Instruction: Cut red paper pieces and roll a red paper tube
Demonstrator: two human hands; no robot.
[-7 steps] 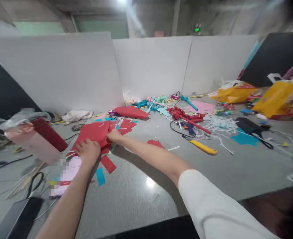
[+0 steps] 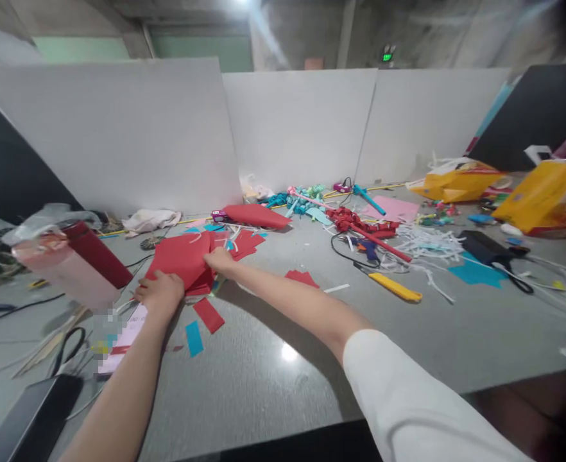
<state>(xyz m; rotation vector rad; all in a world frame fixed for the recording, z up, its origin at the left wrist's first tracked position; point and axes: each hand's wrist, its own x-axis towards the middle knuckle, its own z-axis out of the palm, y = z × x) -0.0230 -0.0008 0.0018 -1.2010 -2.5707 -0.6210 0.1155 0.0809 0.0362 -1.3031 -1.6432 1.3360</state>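
A stack of red paper (image 2: 180, 256) lies at the left middle of the grey table, with its top sheet partly lifted on the right side. My left hand (image 2: 160, 294) grips the front left corner of the sheet, fingers bent over the edge. At the right edge my right hand (image 2: 219, 262) pinches the paper between thumb and fingers. Just in front lie a small red paper strip (image 2: 208, 316) and a blue paper piece (image 2: 194, 339). Part of a phone-like pink screen (image 2: 131, 330) shows beside my left wrist.
A pink bag (image 2: 66, 269) and a dark red cylinder (image 2: 97, 253) stand at left. Towards the right lie a yellow-handled tool (image 2: 395, 287), a red stick (image 2: 382, 244), white paper shreds (image 2: 430, 240) and a black case (image 2: 485, 247). White panels (image 2: 302, 128) border the back.
My left hand has slid left to the paper's corner, its fingers now bent rather than spread. My right hand stays at the right edge. The view has shifted slightly.
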